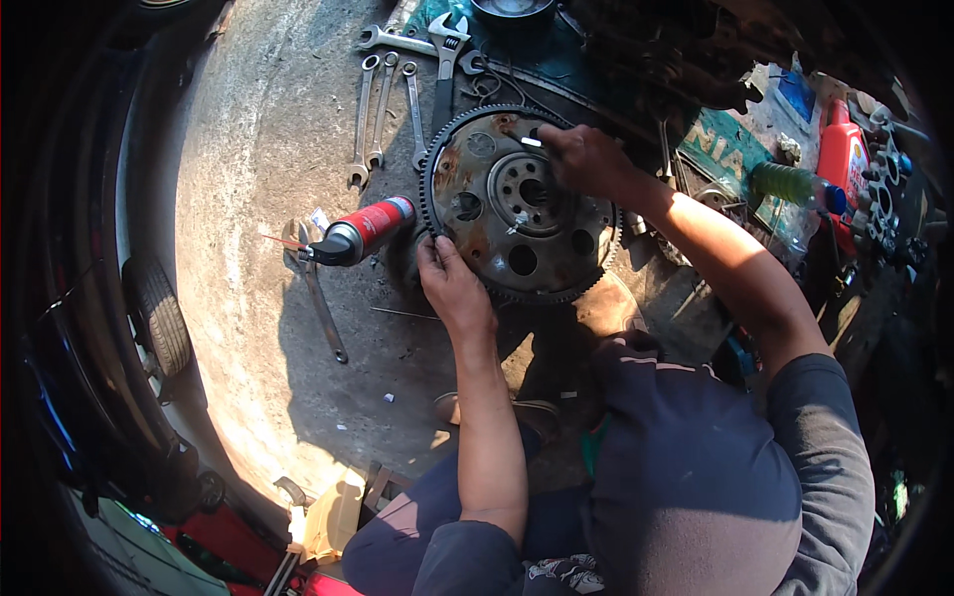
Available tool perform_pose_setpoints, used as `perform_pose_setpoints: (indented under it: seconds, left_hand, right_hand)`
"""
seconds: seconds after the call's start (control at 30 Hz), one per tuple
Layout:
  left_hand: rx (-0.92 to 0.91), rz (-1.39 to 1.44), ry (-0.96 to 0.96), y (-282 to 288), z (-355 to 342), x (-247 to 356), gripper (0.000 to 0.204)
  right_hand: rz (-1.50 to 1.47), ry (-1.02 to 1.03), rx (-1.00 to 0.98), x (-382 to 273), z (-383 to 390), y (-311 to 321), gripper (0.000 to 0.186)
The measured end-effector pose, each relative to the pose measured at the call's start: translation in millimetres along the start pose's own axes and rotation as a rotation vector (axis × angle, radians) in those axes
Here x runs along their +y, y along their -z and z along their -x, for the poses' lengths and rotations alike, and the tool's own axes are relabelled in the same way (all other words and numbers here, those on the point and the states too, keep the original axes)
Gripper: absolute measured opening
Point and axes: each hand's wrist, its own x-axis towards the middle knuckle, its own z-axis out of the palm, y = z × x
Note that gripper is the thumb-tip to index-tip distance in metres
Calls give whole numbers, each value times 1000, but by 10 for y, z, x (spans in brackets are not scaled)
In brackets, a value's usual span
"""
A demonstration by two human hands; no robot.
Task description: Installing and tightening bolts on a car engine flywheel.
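A large toothed flywheel plate (561, 260), grey metal with rust patches, round holes and a raised hub, stands tilted in front of me. My left hand (455, 288) pinches its near-left rim between thumb and fingers. Over the plate's upper right, my right hand (588, 164) is closed around a small object with a white end (533, 142); the fingers hide most of it, so its kind cannot be told. Just left of the plate, a red spray can (370, 230) with a black nozzle and thin red straw lies on its side.
Several combination wrenches (365, 119) and an adjustable wrench (447, 60) lie beyond the plate. Another wrench (320, 303) is near the can. At right are a green bottle (790, 184), a red jug (841, 154) and metal parts. A car tyre (157, 316) stands far left.
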Motion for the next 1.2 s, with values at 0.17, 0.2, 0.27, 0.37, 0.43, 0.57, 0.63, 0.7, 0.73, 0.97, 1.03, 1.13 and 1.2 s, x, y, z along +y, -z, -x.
perform_pose_setpoints:
  seconds: [0.17,0.2,0.27,0.37,0.43,0.57,0.63,0.7,0.73,0.97,1.03,1.13,1.2]
  left_hand:
    - [0,-72,1,62,6,6,29]
    - [-3,-49,-7,44,22,-7,29]
    - [3,-18,-46,-13,-2,-15,29]
    - [15,-61,3,37,-18,-72,28]
    - [-18,-48,-27,48,-33,-47,30]
    - [-14,-67,-11,44,-9,-48,29]
    - [-16,-30,-6,20,-3,-16,29]
    - [-17,2,3,13,2,15,30]
    - [-16,0,0,23,4,39,30]
    - [10,-67,-20,11,-2,-4,30]
    - [-8,-17,-8,17,1,1,29]
    - [-4,7,6,-1,3,-12,28]
    - [13,-18,14,-2,9,-14,27]
  right_hand:
    - [-26,29,-16,-162,-52,53,10]
    - [-19,28,-12,-112,-42,66,10]
    - [36,-50,25,52,-159,48,13]
    - [-42,54,18,-79,-67,-35,16]
    - [-38,-5,-30,-91,-141,65,16]
    - [-37,-25,-64,-107,-108,54,15]
    - [99,-168,-18,-10,-151,85,14]
    - [89,-121,8,-95,-88,56,13]
    - [74,-76,33,-166,-72,49,12]
    - [20,-44,50,-10,-93,33,10]
    - [55,-100,33,-2,-172,2,10]
    - [65,-62,96,102,-65,83,8]
    - [81,-89,80,100,37,64,9]
